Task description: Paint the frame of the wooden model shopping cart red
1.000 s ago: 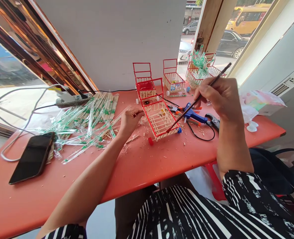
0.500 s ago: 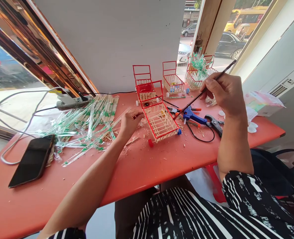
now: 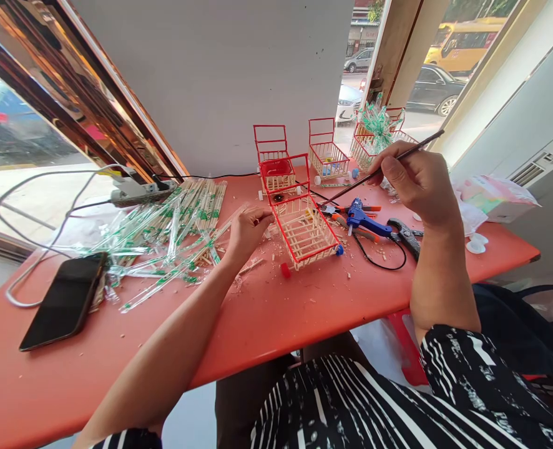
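Holding a thin brush (image 3: 374, 174) between its fingers, the right hand (image 3: 414, 181) hovers above the red table (image 3: 281, 318). The grip is tight and narrow, pinching the stick near its middle. The brush slants down to the left, and its dark tip is close to the far rim of the little cart (image 3: 303, 227), just above it. I cannot tell if the tip touches the rim.

The left hand (image 3: 248, 229) rests on the table and pinches the near left corner of the little cart with its fingertips. The cart has red rims and pale stick sides, and it sits in the middle of the table with small wheels under it.

Just right of the cart lies a blue glue gun (image 3: 363, 219) with a black cord. Behind the cart stand more small carts (image 3: 326, 153). To the left lies a pile of wrapped sticks (image 3: 173, 224), and a black phone (image 3: 63, 300) lies near the table's left end.
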{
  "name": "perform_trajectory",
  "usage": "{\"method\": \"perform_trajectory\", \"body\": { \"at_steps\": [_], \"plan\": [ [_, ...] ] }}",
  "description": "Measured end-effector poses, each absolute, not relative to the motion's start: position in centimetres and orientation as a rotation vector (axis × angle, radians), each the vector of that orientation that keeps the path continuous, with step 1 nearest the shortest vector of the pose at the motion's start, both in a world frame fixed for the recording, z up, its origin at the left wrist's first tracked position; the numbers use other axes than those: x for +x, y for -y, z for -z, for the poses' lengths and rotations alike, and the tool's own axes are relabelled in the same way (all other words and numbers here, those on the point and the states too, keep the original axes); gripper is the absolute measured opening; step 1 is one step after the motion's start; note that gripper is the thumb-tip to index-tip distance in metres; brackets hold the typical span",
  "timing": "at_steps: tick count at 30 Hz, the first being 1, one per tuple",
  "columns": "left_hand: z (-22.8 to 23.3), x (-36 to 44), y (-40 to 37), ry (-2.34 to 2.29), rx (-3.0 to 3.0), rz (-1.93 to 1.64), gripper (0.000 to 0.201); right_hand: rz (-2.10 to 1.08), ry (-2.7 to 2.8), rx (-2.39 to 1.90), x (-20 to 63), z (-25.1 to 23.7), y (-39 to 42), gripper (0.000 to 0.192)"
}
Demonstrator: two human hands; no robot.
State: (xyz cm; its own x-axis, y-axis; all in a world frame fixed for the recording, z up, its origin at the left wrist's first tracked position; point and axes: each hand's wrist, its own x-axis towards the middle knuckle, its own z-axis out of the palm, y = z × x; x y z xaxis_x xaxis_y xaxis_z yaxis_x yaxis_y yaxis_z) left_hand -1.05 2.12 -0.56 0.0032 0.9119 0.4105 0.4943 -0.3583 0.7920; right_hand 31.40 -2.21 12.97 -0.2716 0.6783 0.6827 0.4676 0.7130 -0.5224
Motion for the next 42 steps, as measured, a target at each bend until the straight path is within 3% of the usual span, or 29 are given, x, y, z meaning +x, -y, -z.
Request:
{"method": "perform_trajectory", "body": {
  "at_steps": [6, 11, 17, 21, 24, 36, 42],
  "plan": [
    [0.9, -1.2, -2.3, -1.420, 1.886, -1.310, 0.021, -0.330, 1.834, -0.813, 32.4, -13.0, 2.4, 0.037],
    [0.5, -1.2, -2.2, -1.435, 1.912, -1.300, 0.017, -0.464, 1.430, -0.708, 33.1, -12.5, -0.1, 0.028],
    [-0.8, -2.6, -1.4, -1.581, 1.848, -1.388, 0.026, -0.632, 1.021, -0.817, 34.2, -11.2, -4.5, 0.047],
    [-1.8, -3.0, -0.8, -1.693, 1.803, -1.434, 0.028, -0.702, 1.087, -0.889, 34.8, -9.7, -6.3, 0.053],
    [-2.3, -3.0, -0.5, -1.730, 1.809, -1.467, 0.041, -0.681, 1.148, -0.891, 34.8, -8.9, -6.8, 0.056],
    [-2.2, -3.3, -0.9, -1.796, 1.748, -1.462, 0.043, -0.543, 1.317, -0.759, 31.9, -9.0, -4.4, 0.028],
    [-1.3, -2.7, -0.6, -1.750, 1.722, -1.425, 0.042, -0.427, 1.588, -0.760, 30.0, -8.9, -2.3, 0.033]
  ]
}}
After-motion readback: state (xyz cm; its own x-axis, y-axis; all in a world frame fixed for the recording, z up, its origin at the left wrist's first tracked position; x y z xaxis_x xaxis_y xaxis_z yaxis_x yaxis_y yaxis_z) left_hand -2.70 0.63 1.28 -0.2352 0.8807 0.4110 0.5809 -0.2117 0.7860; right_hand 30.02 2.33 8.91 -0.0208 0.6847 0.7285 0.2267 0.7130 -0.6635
